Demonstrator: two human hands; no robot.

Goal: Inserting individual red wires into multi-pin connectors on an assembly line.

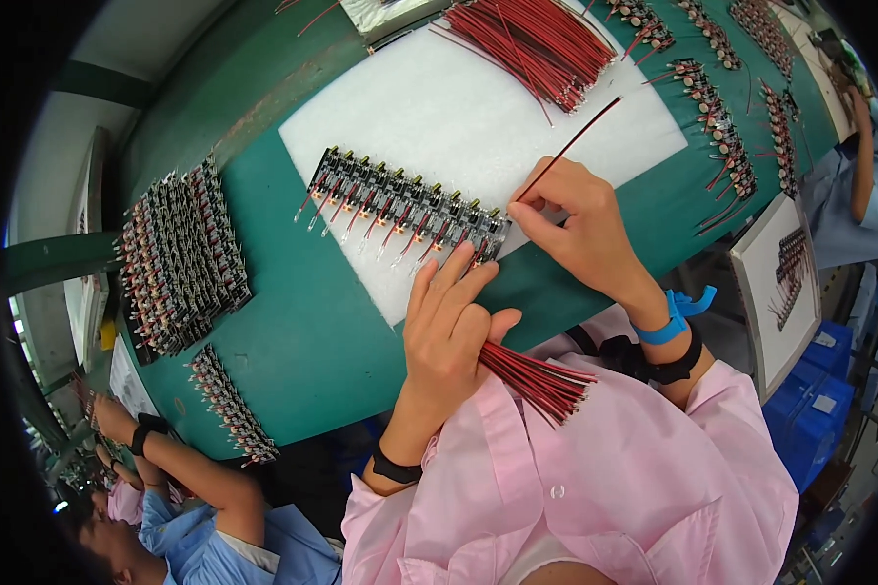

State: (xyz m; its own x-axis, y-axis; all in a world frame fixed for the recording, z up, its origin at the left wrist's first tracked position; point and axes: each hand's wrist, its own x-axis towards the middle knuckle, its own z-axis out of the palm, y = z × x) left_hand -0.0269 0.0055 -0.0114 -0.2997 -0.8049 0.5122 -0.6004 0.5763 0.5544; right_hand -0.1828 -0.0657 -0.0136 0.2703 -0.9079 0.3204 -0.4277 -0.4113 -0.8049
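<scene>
- Head view: pinching a single red-and-black wire [578,137] narrowly between thumb and forefinger of the right hand [580,219], just beside the right end of the board strip [408,200].
- Resting extended fingers of the left hand [447,327] on that same end; apparently clasping a wire bundle [537,380] in the palm, grip partly hidden.
- Judging by this, seemingly adding wires singly; calling next for a steady strip and careful alignment of the pinched tip.
- With the strip: lying on the white foam sheet [361,107], long axis slanting from far left to near right, leads pointing bodyward.
- With the single wire: pointing away, far rightward.
</scene>
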